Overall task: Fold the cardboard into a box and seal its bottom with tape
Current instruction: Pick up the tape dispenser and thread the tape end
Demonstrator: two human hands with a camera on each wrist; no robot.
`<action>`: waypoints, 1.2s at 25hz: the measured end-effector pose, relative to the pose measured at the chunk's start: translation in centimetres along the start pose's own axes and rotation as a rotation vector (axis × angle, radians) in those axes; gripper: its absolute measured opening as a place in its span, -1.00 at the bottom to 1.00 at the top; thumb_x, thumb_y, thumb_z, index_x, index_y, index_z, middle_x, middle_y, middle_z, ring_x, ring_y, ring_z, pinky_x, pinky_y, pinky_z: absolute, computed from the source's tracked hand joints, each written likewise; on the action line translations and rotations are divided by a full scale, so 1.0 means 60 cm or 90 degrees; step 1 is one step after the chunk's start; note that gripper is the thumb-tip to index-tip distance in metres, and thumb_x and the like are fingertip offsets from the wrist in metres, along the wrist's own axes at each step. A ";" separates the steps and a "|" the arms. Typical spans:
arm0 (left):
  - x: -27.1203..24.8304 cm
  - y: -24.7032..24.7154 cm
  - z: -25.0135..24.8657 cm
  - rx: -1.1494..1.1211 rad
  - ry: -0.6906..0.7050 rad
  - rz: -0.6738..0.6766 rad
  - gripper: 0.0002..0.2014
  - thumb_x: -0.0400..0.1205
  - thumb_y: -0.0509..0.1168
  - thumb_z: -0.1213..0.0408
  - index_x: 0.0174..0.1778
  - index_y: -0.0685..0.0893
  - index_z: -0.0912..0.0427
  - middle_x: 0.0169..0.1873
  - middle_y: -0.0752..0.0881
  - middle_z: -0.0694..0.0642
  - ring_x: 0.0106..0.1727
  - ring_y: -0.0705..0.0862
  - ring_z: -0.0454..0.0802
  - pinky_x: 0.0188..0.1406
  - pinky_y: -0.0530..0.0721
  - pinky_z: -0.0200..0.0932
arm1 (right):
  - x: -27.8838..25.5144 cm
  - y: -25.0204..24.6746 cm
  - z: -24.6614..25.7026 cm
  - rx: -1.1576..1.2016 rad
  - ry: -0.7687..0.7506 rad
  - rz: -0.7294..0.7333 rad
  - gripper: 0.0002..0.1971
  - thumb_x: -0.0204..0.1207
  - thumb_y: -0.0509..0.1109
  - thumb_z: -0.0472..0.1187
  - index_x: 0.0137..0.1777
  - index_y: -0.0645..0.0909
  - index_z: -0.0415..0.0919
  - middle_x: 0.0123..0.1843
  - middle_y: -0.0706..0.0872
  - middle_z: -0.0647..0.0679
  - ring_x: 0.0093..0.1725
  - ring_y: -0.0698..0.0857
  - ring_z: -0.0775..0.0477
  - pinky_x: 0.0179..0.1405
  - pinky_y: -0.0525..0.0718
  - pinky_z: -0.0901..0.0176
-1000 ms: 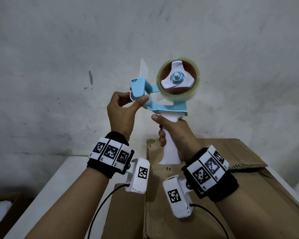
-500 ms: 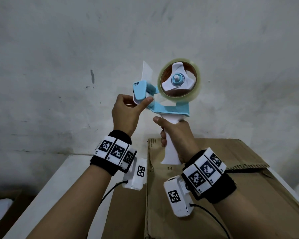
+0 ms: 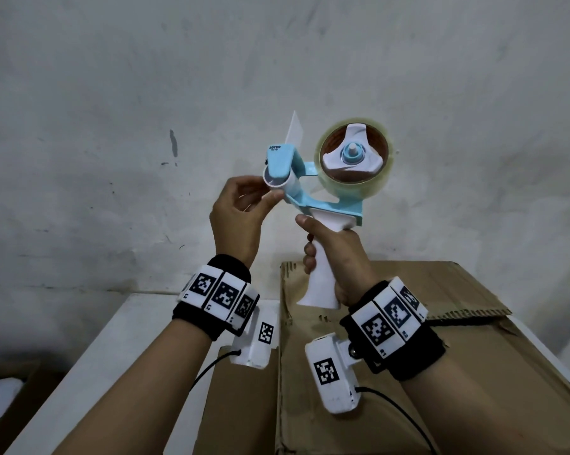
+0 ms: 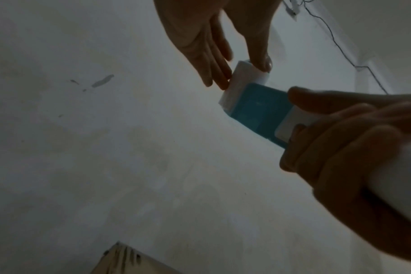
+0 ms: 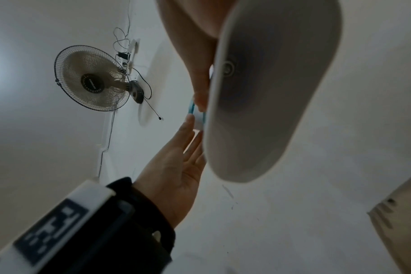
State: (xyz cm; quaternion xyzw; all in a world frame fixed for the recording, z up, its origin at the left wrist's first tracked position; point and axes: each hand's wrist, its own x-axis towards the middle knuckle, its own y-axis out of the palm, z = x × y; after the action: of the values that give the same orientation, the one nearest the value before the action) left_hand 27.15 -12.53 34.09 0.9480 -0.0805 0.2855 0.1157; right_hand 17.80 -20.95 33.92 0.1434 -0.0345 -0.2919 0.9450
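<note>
My right hand (image 3: pixel 329 247) grips the white handle (image 5: pixel 270 92) of a blue tape dispenser (image 3: pixel 326 205) and holds it upright in front of the wall. A clear tape roll (image 3: pixel 354 188) sits on its hub. My left hand (image 3: pixel 263 192) is at the white front roller (image 4: pixel 244 81), pinching it lightly between the thumb on one end and nearly straight fingers on the other. The brown cardboard box (image 3: pixel 441 372) lies below both hands on the table, flaps folded flat, a seam running down its top.
A white table (image 3: pixel 119 356) carries the box, with a bare strip left of it. A grey wall stands close behind. A wall fan (image 5: pixel 92 77) hangs high up. More cardboard (image 3: pixel 11 379) lies low at the far left.
The dispenser has tilted and drifted a little to the right. My left thumb slid from the roller's front to its lower edge. The right hand's grip on the handle is unchanged.
</note>
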 end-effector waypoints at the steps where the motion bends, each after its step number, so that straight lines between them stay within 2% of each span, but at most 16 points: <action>1: -0.003 0.002 0.001 0.011 0.010 0.008 -0.69 0.40 0.50 0.38 0.02 0.61 0.17 -0.19 0.70 -0.20 -0.23 0.71 -0.50 -0.21 0.62 -0.59 | 0.002 0.002 0.001 0.012 -0.003 -0.007 -0.87 0.47 0.45 -0.19 -0.21 0.55 -0.19 -0.62 0.46 -0.01 -0.67 0.44 0.08 -0.64 0.45 0.37; 4: 0.002 0.005 0.011 0.039 0.024 -0.008 -0.80 0.41 0.48 0.44 -0.07 0.70 0.29 -0.30 0.71 -0.16 -0.33 0.70 -0.51 -0.25 0.60 -0.62 | 0.006 0.006 0.000 0.023 0.000 -0.014 -0.83 0.47 0.45 -0.19 -0.27 0.53 -0.20 -0.66 0.46 0.00 -0.70 0.43 0.08 -0.66 0.45 0.39; 6: 0.011 0.002 0.019 0.040 0.021 -0.015 -0.88 0.42 0.47 0.45 -0.16 0.72 0.30 -0.35 0.72 -0.13 -0.38 0.69 -0.47 -0.22 0.64 -0.56 | 0.006 0.004 -0.002 0.013 0.007 -0.012 -0.82 0.46 0.46 -0.19 -0.28 0.54 -0.20 -0.65 0.47 -0.01 -0.70 0.44 0.08 -0.66 0.45 0.39; 9: 0.016 -0.009 0.031 0.110 0.065 0.030 -0.91 0.46 0.43 0.44 -0.16 0.69 0.27 -0.34 0.68 -0.19 -0.33 0.67 -0.49 -0.19 0.63 -0.57 | 0.009 0.001 -0.005 -0.001 0.022 -0.005 -0.85 0.46 0.46 -0.17 -0.17 0.57 -0.21 -0.55 0.48 -0.03 -0.66 0.46 0.10 -0.63 0.47 0.38; 11: 0.016 -0.014 0.039 0.166 0.107 0.056 -0.92 0.48 0.41 0.44 -0.16 0.67 0.27 -0.34 0.65 -0.21 -0.30 0.65 -0.52 -0.24 0.61 -0.60 | 0.015 0.000 -0.007 -0.002 0.038 0.000 -0.81 0.45 0.47 -0.14 -0.14 0.55 -0.22 -0.48 0.48 -0.06 -0.66 0.47 0.11 -0.64 0.47 0.39; 14: 0.012 -0.013 0.043 0.211 0.144 0.027 -0.94 0.45 0.39 0.47 -0.21 0.65 0.29 -0.32 0.67 -0.07 -0.32 0.65 -0.44 -0.32 0.59 -0.55 | 0.023 0.007 -0.013 0.005 0.056 -0.010 -0.75 0.43 0.49 -0.11 -0.28 0.52 -0.23 -0.50 0.48 -0.09 -0.68 0.45 0.09 -0.65 0.46 0.40; 17: 0.000 -0.005 0.053 0.253 0.184 -0.012 -0.94 0.44 0.40 0.49 -0.25 0.63 0.35 -0.29 0.66 0.09 -0.34 0.59 -0.27 -0.35 0.57 -0.56 | 0.024 0.018 -0.025 0.007 0.034 -0.034 -0.77 0.43 0.50 -0.14 -0.26 0.54 -0.25 -0.54 0.47 -0.09 -0.71 0.42 0.07 -0.69 0.43 0.40; 18: -0.005 -0.002 0.057 0.245 0.173 -0.022 -0.93 0.44 0.40 0.49 -0.26 0.62 0.34 -0.30 0.65 0.11 -0.35 0.59 -0.23 -0.37 0.57 -0.57 | 0.023 0.020 -0.028 0.005 0.024 -0.042 -0.80 0.43 0.50 -0.15 -0.23 0.56 -0.25 -0.55 0.47 -0.09 -0.71 0.41 0.07 -0.70 0.42 0.39; 20: -0.009 0.002 0.057 0.183 0.094 -0.038 -0.91 0.48 0.38 0.47 -0.24 0.60 0.27 -0.33 0.63 0.03 -0.41 0.63 -0.26 -0.41 0.60 -0.55 | 0.025 0.018 -0.030 0.001 0.008 -0.047 -0.84 0.43 0.49 -0.17 -0.19 0.57 -0.23 -0.55 0.46 -0.09 -0.68 0.41 0.07 -0.68 0.41 0.37; 22: -0.011 0.007 0.044 0.048 -0.026 -0.034 -0.90 0.55 0.32 0.44 -0.18 0.53 0.19 -0.31 0.61 -0.03 -0.43 0.69 -0.27 -0.42 0.68 -0.45 | 0.029 0.013 -0.028 -0.039 -0.009 -0.038 -0.85 0.43 0.49 -0.15 -0.17 0.59 -0.19 -0.52 0.48 -0.07 -0.62 0.44 0.06 -0.63 0.43 0.31; 23: -0.010 0.009 0.035 -0.050 -0.083 -0.035 -0.90 0.59 0.26 0.43 -0.17 0.49 0.16 -0.26 0.60 -0.01 -0.41 0.72 -0.23 -0.40 0.73 -0.34 | 0.031 0.012 -0.027 -0.065 -0.026 -0.033 -0.86 0.43 0.49 -0.14 -0.16 0.60 -0.17 -0.52 0.49 -0.05 -0.59 0.45 0.06 -0.61 0.44 0.28; 26: 0.002 0.002 0.013 -0.361 -0.273 -0.081 -0.88 0.65 0.05 0.33 -0.17 0.45 0.16 -0.15 0.56 0.12 -0.15 0.75 0.11 -0.27 0.80 -0.05 | 0.034 0.012 -0.020 -0.101 -0.100 -0.035 -0.89 0.40 0.51 -0.18 -0.18 0.62 -0.15 -0.62 0.48 0.03 -0.59 0.45 0.05 -0.58 0.43 0.22; 27: 0.007 -0.002 0.010 -0.391 -0.306 -0.074 -0.84 0.65 0.04 0.30 -0.17 0.49 0.18 -0.13 0.56 0.15 -0.07 0.73 0.17 -0.19 0.79 0.00 | 0.036 0.012 -0.016 -0.099 -0.111 -0.043 -0.89 0.40 0.51 -0.19 -0.19 0.62 -0.14 -0.63 0.47 0.04 -0.59 0.44 0.04 -0.57 0.42 0.21; 28: 0.012 -0.005 0.007 -0.356 -0.311 -0.043 -0.83 0.65 0.07 0.27 -0.17 0.54 0.18 -0.11 0.59 0.15 0.00 0.72 0.16 -0.11 0.77 0.01 | 0.037 0.012 -0.012 -0.094 -0.113 -0.048 -0.89 0.41 0.50 -0.19 -0.20 0.61 -0.14 -0.62 0.47 0.02 -0.60 0.44 0.04 -0.57 0.42 0.21; 30: 0.019 -0.006 0.003 -0.217 -0.269 0.039 -0.88 0.64 0.21 0.25 -0.10 0.61 0.19 -0.11 0.68 0.12 0.03 0.71 0.06 0.00 0.75 -0.06 | 0.040 0.009 -0.006 -0.092 -0.108 -0.046 -0.90 0.44 0.48 -0.19 -0.18 0.59 -0.13 -0.57 0.46 -0.02 -0.59 0.43 0.03 -0.57 0.43 0.21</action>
State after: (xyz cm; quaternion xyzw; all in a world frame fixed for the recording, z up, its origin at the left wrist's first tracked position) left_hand 28.27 -12.33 34.53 0.9506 -0.1782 0.0668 0.2454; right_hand 20.12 -21.77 33.66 0.0508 -0.0877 -0.3386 0.9355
